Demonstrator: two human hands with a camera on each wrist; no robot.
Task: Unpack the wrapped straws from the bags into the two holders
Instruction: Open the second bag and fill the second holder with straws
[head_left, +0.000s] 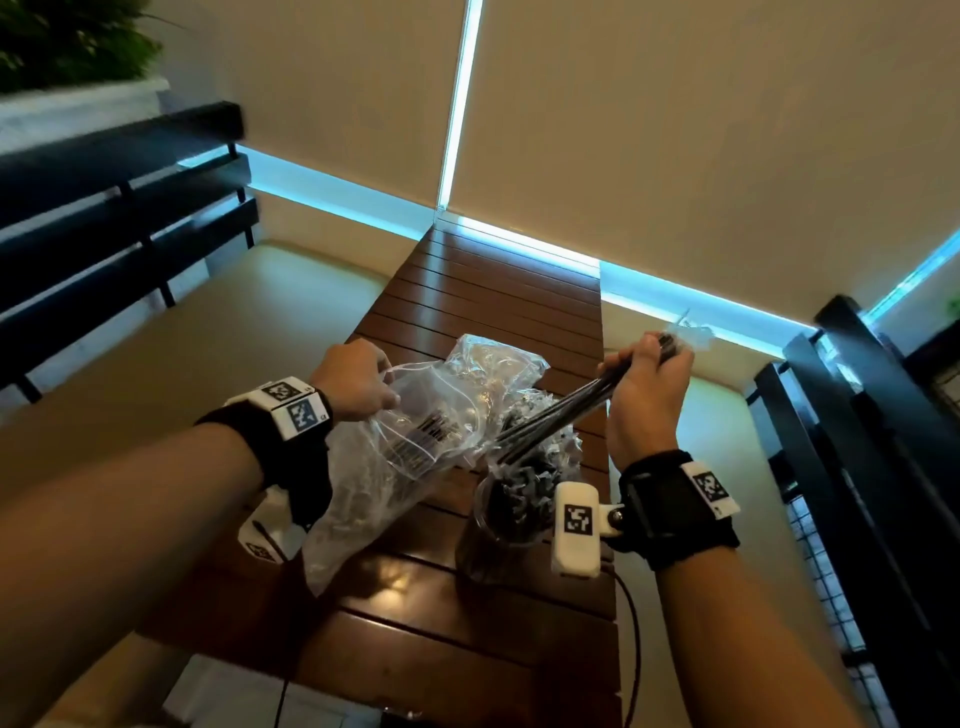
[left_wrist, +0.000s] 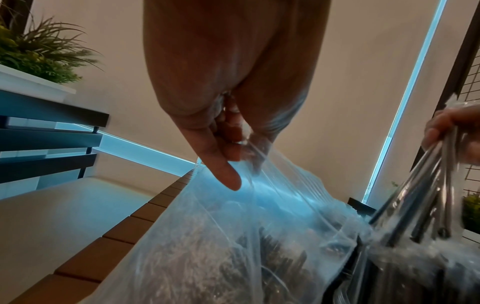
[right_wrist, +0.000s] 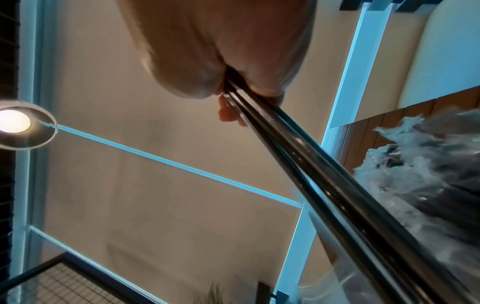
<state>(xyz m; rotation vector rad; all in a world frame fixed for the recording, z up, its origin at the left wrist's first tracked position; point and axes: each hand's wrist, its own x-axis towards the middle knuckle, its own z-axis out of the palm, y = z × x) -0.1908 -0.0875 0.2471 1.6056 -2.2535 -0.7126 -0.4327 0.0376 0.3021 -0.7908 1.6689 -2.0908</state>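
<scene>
My left hand (head_left: 358, 382) pinches the top edge of a clear plastic bag (head_left: 384, 467) that hangs down to the wooden table; dark wrapped straws (head_left: 426, 434) still lie inside it. The left wrist view shows my left hand (left_wrist: 228, 144) pinching the bag (left_wrist: 233, 236). My right hand (head_left: 647, 384) grips a bundle of black wrapped straws (head_left: 550, 423), their lower ends over a clear holder (head_left: 501, 525) packed with straws. In the right wrist view the bundle (right_wrist: 311, 170) runs out from my right hand (right_wrist: 233, 96). A second clear bag (head_left: 493, 364) lies behind. I can see only one holder.
The slatted wooden table (head_left: 488, 291) is narrow, with cream bench seats (head_left: 291, 312) on both sides. Dark slatted backrests (head_left: 119, 208) stand at left and right. A cable (head_left: 631, 623) trails over the table's near right edge.
</scene>
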